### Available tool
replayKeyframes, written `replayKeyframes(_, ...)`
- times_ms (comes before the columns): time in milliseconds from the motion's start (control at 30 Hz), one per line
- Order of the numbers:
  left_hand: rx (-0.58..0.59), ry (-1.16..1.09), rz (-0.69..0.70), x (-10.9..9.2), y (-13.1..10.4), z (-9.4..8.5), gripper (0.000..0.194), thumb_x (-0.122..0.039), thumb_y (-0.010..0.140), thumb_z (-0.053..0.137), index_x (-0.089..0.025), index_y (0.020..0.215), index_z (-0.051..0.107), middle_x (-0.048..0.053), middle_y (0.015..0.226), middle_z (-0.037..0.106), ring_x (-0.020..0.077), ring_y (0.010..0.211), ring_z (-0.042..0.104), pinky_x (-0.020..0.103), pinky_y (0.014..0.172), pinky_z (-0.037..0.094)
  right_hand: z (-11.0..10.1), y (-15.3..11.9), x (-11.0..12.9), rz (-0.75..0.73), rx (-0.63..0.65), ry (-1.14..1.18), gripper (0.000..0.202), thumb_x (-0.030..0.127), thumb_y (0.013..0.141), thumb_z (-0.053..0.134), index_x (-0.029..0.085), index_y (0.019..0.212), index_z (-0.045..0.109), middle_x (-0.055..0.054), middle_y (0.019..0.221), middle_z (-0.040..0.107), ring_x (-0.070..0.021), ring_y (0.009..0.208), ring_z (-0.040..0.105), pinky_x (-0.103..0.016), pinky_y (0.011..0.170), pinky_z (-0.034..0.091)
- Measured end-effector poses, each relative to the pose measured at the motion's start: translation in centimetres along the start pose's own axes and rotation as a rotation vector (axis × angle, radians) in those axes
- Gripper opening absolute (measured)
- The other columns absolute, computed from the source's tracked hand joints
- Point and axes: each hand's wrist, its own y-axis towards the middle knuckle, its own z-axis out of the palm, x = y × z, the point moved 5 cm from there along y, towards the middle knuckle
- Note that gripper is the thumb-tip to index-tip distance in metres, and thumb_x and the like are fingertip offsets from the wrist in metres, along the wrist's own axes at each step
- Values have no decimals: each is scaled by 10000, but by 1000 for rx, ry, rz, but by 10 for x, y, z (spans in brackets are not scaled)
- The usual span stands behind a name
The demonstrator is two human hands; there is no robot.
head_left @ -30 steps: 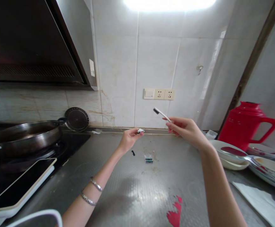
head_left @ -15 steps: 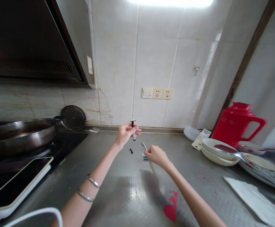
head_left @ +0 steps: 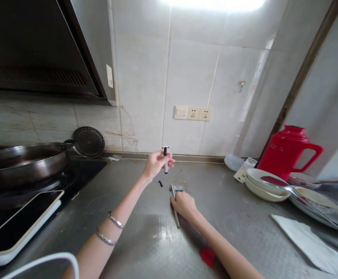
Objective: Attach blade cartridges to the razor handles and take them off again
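Observation:
Raised above the counter, my left hand (head_left: 157, 164) is closed around a short black-and-silver stick (head_left: 165, 166) with a small crosspiece at its top. It stands nearly upright between thumb and fingers. My right hand (head_left: 184, 203) is closed on a slim, pale stick-shaped tool (head_left: 176, 219), low at the counter. The tool's upper end has a small dark head; I cannot tell whether it touches the surface. Just beyond that hand lies a small clear packet (head_left: 180, 187), partly hidden. A small black piece (head_left: 160, 183) rests on the counter between both hands.
Torn red material (head_left: 207, 256) lies near my right forearm. Stacked bowls (head_left: 266, 190), a red thermos (head_left: 285, 153) and a white sheet (head_left: 305, 240) occupy the right. To the left are a pan (head_left: 26, 164) on the stove and a propped tablet-like device (head_left: 23, 224).
My right hand has moved down and left with the pale tool, uncovering more of the clear packet. My left hand has kept its hold, nearly unmoved. The view has shifted slightly.

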Motion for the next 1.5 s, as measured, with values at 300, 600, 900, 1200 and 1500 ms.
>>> replayKeyframes(300, -7, -4, -20, 2, 0, 1, 322, -383, 693, 645, -123, 864, 563, 89, 750, 689, 163, 561, 647, 252, 508, 512, 1, 1, -1, -10, -58, 3, 461, 426, 848, 316, 127, 857, 667, -166, 860, 671, -256, 772, 638, -300, 625, 444)
replayKeyframes(600, 31, 27, -55, 16, 2, 4, 308, -367, 687, 654, -123, 854, 567, 80, 730, 687, 154, 542, 641, 228, 477, 487, -26, 29, -60, -168, -248, 292, 356, 401, 826, 414, 173, 726, 669, -47, 708, 646, -138, 650, 562, -210, 602, 374)
replayKeyframes(900, 66, 46, -85, 35, 5, 6, 303, -360, 692, 650, -120, 851, 556, 85, 726, 679, 155, 543, 641, 194, 429, 447, -2, 48, -69, -491, -287, 454, 231, 314, 797, 508, 198, 823, 707, -71, 916, 649, -194, 890, 553, -299, 812, 397)
replayKeyframes(1200, 85, 47, -96, 43, 5, 10, 329, -374, 682, 660, -112, 855, 561, 90, 720, 679, 155, 534, 639, 202, 441, 459, -6, 44, -62, -500, -213, 332, 208, 299, 798, 515, 218, 819, 705, -37, 899, 672, -182, 878, 546, -282, 814, 377)
replayKeyframes(1500, 76, 48, -88, 45, 5, 12, 303, -357, 684, 658, -114, 839, 563, 82, 700, 678, 149, 521, 635, 205, 446, 465, -9, 41, -55, -450, -198, 196, 211, 283, 801, 503, 214, 814, 702, -43, 914, 662, -174, 899, 530, -240, 767, 376)
